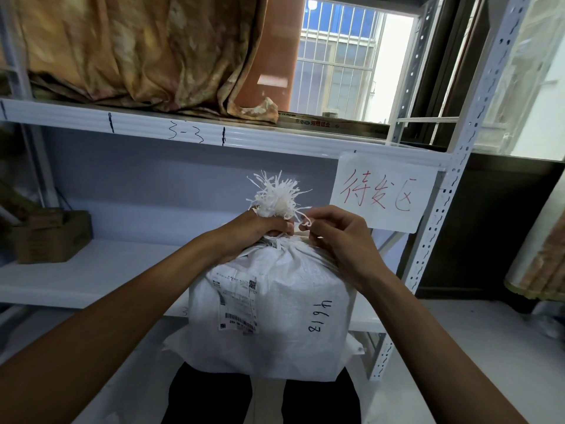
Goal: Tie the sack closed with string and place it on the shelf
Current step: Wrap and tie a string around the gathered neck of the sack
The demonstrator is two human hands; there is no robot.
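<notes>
A white woven sack (293,304) stands upright in front of me, resting against my legs. It carries a shipping label and handwritten black numbers. Its gathered neck ends in a frayed white tuft (276,195). My left hand (263,229) is clenched around the neck just under the tuft. My right hand (333,232) pinches a thin white string (305,221) beside the neck, at the right of it. The white metal shelf (91,276) lies behind the sack at about its mid height.
A brown cardboard box (52,237) sits at the shelf's left end. The upper shelf board (183,133) holds bunched brown fabric (137,50). A paper sign with red writing (385,194) hangs from it. A perforated white upright (440,221) stands at the right.
</notes>
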